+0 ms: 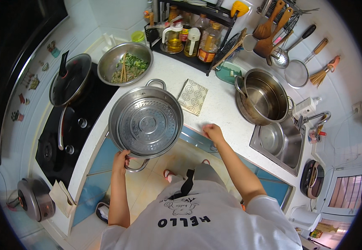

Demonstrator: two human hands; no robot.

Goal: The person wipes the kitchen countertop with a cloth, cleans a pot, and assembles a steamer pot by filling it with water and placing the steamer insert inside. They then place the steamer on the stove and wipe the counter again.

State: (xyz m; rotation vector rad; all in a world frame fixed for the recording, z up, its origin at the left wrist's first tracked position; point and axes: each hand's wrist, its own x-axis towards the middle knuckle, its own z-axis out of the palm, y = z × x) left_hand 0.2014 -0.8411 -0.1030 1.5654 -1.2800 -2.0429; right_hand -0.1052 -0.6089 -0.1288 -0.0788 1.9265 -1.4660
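My left hand (121, 161) grips the near rim of a stainless steel steamer (147, 125), beside its lower loop handle. The steamer's perforated bottom shows, with nothing lying on it. It extends past the front edge of the white countertop (221, 106); whether it rests there or is held up, I cannot tell. Near that same edge, my right hand (213, 132) has its fingers curled, with no object visible in them. A patterned square pad (193, 97) lies on the counter between the steamer and a deep steel pot (263, 93).
A steel bowl (106, 69) holds chopped greens, minced filling and chopsticks. On the black cooktop (84, 137) stands a lidded frying pan (70, 81). Oil and sauce bottles fill a black rack (181, 57). The pot borders a sink (293, 153) containing a metal basin (272, 137).
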